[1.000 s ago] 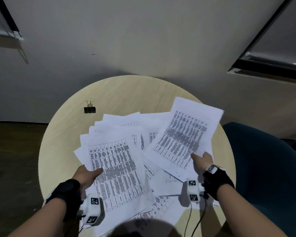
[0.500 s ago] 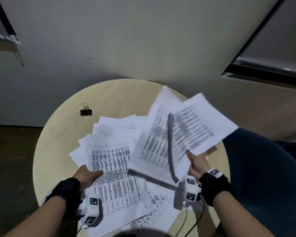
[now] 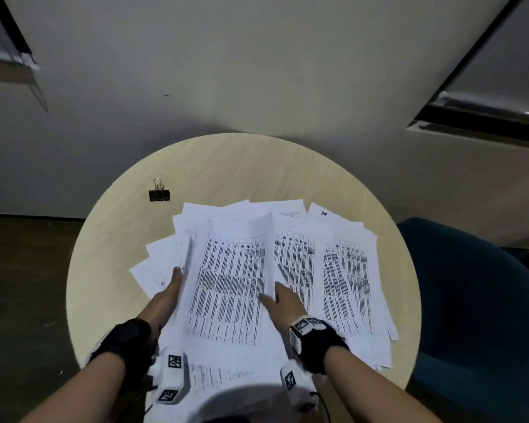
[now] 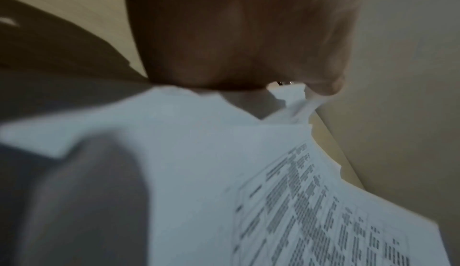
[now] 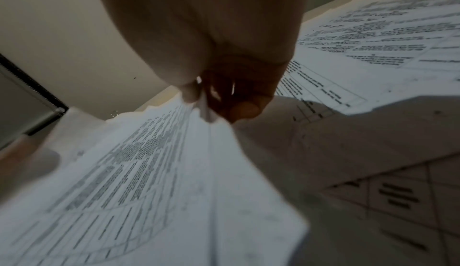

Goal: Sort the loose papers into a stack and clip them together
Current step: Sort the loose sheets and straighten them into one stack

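Note:
Several printed sheets lie fanned over the round table (image 3: 226,166). The top printed sheets (image 3: 229,285) sit in the middle of the pile between my hands. My right hand (image 3: 283,303) pinches their right edge, thumb on top; the right wrist view shows this hand (image 5: 206,101) with the sheets' edge (image 5: 204,112) between thumb and fingers. With straight fingers, my left hand (image 3: 170,291) lies against their left edge, which curls up beside it. In the left wrist view the paper (image 4: 296,101) bends up at that hand's (image 4: 248,44) fingertips. A black binder clip (image 3: 159,193) stands apart at the table's far left.
More loose sheets (image 3: 345,285) spread to the right, close to the table's rim. A dark blue chair (image 3: 471,300) stands at the right of the table. A pale wall rises just behind the table. Bare tabletop shows at the far side and around the clip.
My right hand swung the lifted sheets from the right down onto the middle of the pile. My left hand shifted from resting on the pile to its left edge.

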Tool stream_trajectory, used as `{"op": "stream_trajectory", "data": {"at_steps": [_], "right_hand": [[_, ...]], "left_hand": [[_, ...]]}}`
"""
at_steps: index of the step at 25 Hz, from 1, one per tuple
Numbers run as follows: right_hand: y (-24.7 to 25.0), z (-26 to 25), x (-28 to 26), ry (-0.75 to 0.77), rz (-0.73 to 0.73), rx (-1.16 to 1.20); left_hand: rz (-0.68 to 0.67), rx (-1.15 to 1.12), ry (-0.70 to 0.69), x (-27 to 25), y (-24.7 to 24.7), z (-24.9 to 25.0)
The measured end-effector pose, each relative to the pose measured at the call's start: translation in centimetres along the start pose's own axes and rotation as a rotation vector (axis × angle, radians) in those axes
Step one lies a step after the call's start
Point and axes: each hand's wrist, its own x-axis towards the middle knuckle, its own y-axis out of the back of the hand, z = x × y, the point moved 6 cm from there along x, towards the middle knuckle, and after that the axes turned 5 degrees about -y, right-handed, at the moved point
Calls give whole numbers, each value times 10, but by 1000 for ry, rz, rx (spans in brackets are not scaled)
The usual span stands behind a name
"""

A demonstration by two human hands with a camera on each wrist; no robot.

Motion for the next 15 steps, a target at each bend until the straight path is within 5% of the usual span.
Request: {"op": "stream_trajectory", "data": {"at_steps": [2,3,5,7,11,15], "right_hand": [[10,3,7,-14,79,-112],[11,4,8,-22,51,-169],[1,6,9,1,-83,-180],[-6,0,4,75,-143,-76],[38,0,29,15,280,165],[22,-4,42,-98,129,-14]], "left_hand": [[130,-607,36,2,-3,-5],[155,-654,49,11,-4,-11],[76,-98,-65,9,-1,-1],[13,-116,-18,22,-10,-12],[122,-202,-80,20,22,-21],[213,-259,-50,16,53,-45]]}}
